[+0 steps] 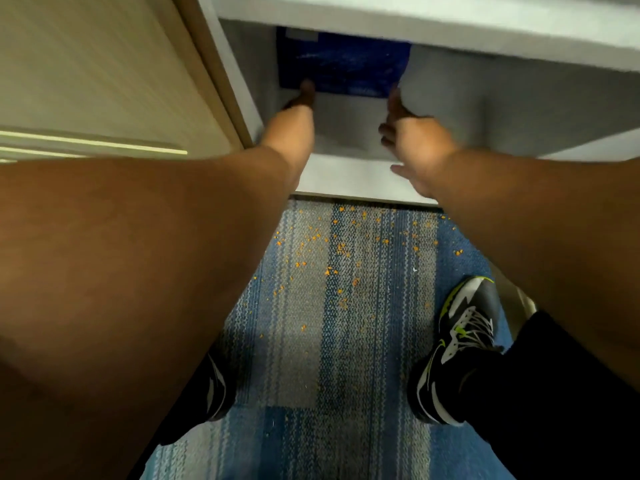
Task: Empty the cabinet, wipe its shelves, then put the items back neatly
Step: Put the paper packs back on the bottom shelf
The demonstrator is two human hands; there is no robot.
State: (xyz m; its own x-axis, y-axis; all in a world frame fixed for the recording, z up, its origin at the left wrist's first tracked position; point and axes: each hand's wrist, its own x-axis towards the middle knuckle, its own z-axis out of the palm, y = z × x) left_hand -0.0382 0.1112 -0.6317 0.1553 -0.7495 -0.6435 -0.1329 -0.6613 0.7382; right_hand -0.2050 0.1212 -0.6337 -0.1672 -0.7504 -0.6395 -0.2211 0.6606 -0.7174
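A flat dark blue package stands against the back of the white cabinet's lower shelf. My left hand reaches into the cabinet and its tip touches the package's lower left corner. The rest of its fingers are blurred and in shadow. My right hand is held a little nearer to me by the package's lower right corner, one finger stretched toward it, the other fingers loosely spread and holding nothing.
The shelf above overhangs the opening. A beige cabinet door stands open at the left. Orange crumbs are scattered on the blue and grey carpet between my two black shoes.
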